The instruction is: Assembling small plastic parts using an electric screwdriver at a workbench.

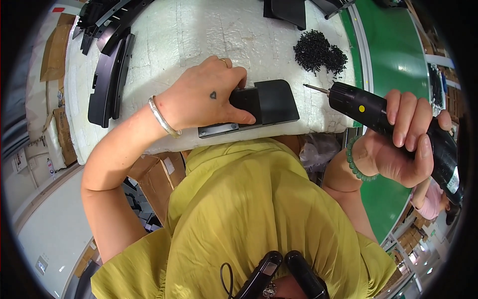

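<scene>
My left hand (211, 94) lies over a flat black plastic part (277, 102) near the table's front edge. Its thumb presses on the top face, while the fingers curl at the far side, their tips partly hidden. A small strip with round fastener-like spots shows at the part's near left end. In my right hand (406, 142), raised at the right, is a black electric screwdriver (356, 102) with a yellow dot. Its thin bit points left, apart from the part. Beyond the bit lies a heap of small black screws (318, 52).
Long curved black plastic pieces (107, 79) are stacked at the table's left. Another black piece (289, 12) lies at the far edge. The white-wrapped tabletop (164, 50) borders a green surface (393, 65) on the right. A cardboard box (157, 182) stands below the front edge; another person (429, 202) is at far right.
</scene>
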{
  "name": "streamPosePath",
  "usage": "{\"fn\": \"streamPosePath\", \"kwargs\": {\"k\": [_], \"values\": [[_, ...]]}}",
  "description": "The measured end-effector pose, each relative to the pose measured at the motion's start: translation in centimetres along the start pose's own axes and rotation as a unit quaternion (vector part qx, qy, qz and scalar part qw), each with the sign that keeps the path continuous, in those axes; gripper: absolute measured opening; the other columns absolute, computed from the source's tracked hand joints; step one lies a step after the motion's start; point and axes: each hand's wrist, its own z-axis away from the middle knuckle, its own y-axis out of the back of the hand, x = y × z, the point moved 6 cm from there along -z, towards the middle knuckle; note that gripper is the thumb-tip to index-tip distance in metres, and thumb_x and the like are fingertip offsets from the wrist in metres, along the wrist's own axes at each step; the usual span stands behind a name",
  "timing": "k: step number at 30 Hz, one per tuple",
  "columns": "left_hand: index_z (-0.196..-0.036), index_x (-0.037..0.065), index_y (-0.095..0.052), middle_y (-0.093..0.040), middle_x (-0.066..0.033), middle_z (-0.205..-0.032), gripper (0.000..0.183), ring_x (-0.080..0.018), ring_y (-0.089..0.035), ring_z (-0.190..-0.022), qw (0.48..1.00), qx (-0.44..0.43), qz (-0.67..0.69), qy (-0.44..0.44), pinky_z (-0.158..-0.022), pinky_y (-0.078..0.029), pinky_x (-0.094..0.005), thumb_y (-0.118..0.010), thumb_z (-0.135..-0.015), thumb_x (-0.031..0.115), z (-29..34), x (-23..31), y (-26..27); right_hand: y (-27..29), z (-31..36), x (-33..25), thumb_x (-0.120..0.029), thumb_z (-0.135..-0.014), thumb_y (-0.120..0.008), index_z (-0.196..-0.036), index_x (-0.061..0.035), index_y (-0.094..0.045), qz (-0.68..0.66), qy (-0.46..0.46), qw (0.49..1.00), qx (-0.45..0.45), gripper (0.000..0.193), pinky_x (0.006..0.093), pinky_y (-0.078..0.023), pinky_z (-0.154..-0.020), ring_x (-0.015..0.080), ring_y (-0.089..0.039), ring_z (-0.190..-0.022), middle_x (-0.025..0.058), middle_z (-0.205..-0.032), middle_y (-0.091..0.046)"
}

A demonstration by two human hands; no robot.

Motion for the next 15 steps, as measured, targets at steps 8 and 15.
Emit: {"fn": "streamPosePath", "kwargs": {"k": [8, 15], "values": [[-0.106, 0.001, -0.049, -0.047, -0.0145, -0.094, 0.064, -0.0320, -0.048, -0.090, 0.995, 0.096, 0.036, -0.004, -0.077, -0.042, -0.0374, -0.079, -0.057, 0.028, 1.7, 1.5, 0.6, 0.5, -0.1, -0.1, -0.011, -0.071, -0.049, -0.103, -0.0093, -0.052, -0.011, -0.002, 1.000, -0.010, 0.033, 0.0239, -0.032, -0.060, 0.0052, -0.039, -0.051, -0.0066, -0.058, -0.040], [-0.108, 0.003, -0.047, -0.046, -0.0138, -0.097, 0.065, -0.0325, -0.049, -0.088, 0.981, 0.189, -0.015, -0.039, -0.076, -0.042, -0.0375, -0.079, -0.054, 0.018, 1.9, 1.7, 0.9, 0.2, -0.1, -0.4, -0.010, -0.071, -0.049, -0.104, -0.0085, -0.052, -0.011, 0.007, 1.000, -0.003, 0.033, 0.0240, -0.032, -0.060, 0.0055, -0.039, -0.051, -0.0061, -0.058, -0.041]]}}
